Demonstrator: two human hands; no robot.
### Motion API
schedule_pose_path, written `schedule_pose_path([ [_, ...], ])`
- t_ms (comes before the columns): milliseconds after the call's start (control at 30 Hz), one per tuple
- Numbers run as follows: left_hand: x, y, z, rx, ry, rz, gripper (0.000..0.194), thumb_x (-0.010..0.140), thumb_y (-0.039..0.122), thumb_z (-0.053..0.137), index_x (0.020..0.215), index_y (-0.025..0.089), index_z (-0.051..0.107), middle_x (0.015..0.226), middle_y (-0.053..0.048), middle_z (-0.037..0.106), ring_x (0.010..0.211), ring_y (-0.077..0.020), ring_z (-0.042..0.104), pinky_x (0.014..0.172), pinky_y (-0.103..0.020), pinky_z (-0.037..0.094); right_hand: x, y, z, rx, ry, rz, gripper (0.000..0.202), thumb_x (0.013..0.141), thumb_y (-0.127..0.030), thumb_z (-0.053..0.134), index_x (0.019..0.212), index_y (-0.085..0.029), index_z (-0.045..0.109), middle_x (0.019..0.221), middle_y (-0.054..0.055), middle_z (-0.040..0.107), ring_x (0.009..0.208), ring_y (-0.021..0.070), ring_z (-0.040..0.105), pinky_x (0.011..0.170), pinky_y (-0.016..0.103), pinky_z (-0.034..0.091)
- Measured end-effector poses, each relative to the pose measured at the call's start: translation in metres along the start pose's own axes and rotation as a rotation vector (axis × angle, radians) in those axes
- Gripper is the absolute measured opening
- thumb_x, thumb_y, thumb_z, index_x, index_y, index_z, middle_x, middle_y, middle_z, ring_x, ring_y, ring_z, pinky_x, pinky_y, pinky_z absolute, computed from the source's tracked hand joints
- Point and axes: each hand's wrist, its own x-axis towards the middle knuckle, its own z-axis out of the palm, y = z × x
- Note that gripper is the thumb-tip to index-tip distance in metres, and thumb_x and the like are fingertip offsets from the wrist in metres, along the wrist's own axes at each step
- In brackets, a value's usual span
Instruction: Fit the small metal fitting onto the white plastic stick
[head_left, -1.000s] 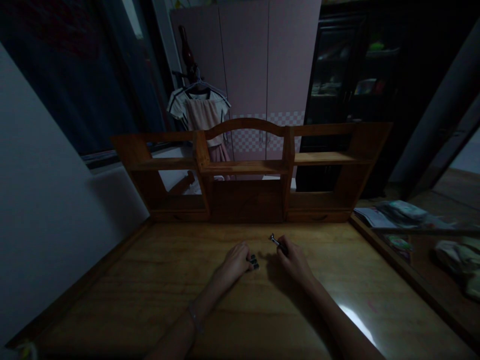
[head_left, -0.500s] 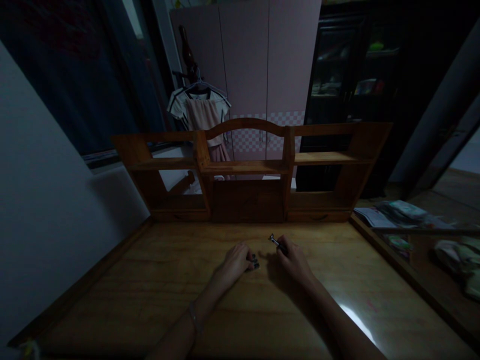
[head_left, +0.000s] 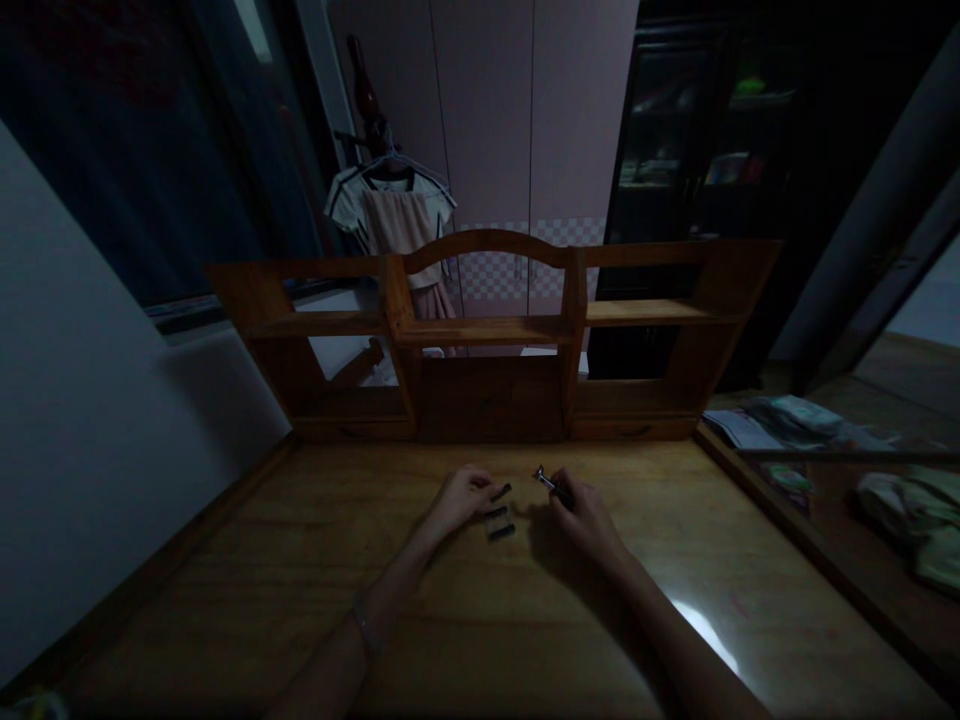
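My left hand point(head_left: 463, 497) pinches a small dark piece point(head_left: 503, 492) just above the wooden desk. Right below those fingers, a small clear case with dark parts point(head_left: 500, 523) lies on the desk top point(head_left: 420, 640). My right hand point(head_left: 581, 510) is closed round the dark handle of a slim razor-like tool point(head_left: 553, 486). The tool's metal head points up and to the left, apart from the case. What exactly the small dark piece is cannot be made out in the dim light.
A wooden shelf unit point(head_left: 487, 330) stands along the desk's back edge. A white wall point(head_left: 90, 400) borders the left. Beyond the desk's right edge lie papers point(head_left: 795, 420) and pale cloth point(head_left: 915, 515). Clothes point(head_left: 394, 215) hang behind the shelf.
My left hand has moved up and left off the case, now with a small dark piece at its fingertips. The case shows more fully. My right hand keeps its hold on the tool.
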Motion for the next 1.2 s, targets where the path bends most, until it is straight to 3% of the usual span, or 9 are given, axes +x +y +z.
schedule_pose_path([
  [133,0.002,0.001,0.007,-0.414,-0.057,-0.126,0.039,0.071,0.048,0.066,0.087,0.013,0.069,0.083,-0.007,0.066,0.07,-0.0149,0.059,0.065,-0.024,0.045,0.001,-0.01,0.003,0.239,-0.168,0.077,0.028,0.085,-0.041,0.048,0.081,-0.015,0.058,0.073,0.002,0.056,0.067,0.0146,0.051,0.059,0.024,0.037],
  [267,-0.003,0.0,0.021,-0.623,-0.071,-0.183,0.035,0.068,0.044,0.071,0.082,0.012,0.069,0.084,-0.007,0.066,0.076,-0.0155,0.06,0.069,-0.023,0.045,0.002,-0.016,0.008,0.394,-0.321,0.152,0.041,0.086,-0.05,0.047,0.071,-0.013,0.055,0.065,0.001,0.051,0.061,0.0129,0.048,0.057,0.024,0.035],
  [533,-0.013,0.01,0.028,-0.852,-0.168,-0.224,0.03,0.069,0.037,0.073,0.084,0.011,0.069,0.092,-0.008,0.067,0.084,-0.0162,0.061,0.08,-0.026,0.045,0.004,-0.014,0.009,0.386,-0.344,0.204,0.041,0.085,-0.052,0.049,0.071,-0.014,0.054,0.063,-0.001,0.046,0.059,0.0111,0.043,0.053,0.022,0.031],
  [800,-0.015,-0.004,0.028,-1.012,-0.324,-0.338,0.028,0.066,0.023,0.077,0.089,0.011,0.066,0.095,-0.008,0.065,0.085,-0.0149,0.061,0.083,-0.027,0.046,0.006,-0.012,0.007,0.346,-0.386,0.191,0.044,0.085,-0.054,0.048,0.069,-0.013,0.055,0.062,-0.001,0.045,0.057,0.0104,0.041,0.051,0.022,0.028],
  [1033,-0.016,-0.001,0.027,-1.124,-0.433,-0.356,0.05,0.07,0.017,0.074,0.117,0.018,0.058,0.099,-0.006,0.063,0.082,-0.0103,0.06,0.072,-0.018,0.046,0.006,-0.015,0.003,0.4,-0.463,0.197,0.045,0.085,-0.054,0.048,0.069,-0.013,0.056,0.059,-0.002,0.043,0.054,0.0095,0.038,0.049,0.022,0.026],
  [1200,-0.018,-0.001,0.03,-1.107,-0.433,-0.339,0.044,0.064,0.017,0.078,0.105,0.017,0.064,0.103,-0.006,0.063,0.089,-0.0127,0.059,0.077,-0.021,0.046,0.005,-0.014,0.002,0.424,-0.46,0.215,0.046,0.085,-0.055,0.048,0.069,-0.013,0.056,0.059,-0.002,0.041,0.054,0.0091,0.037,0.049,0.021,0.024],
])
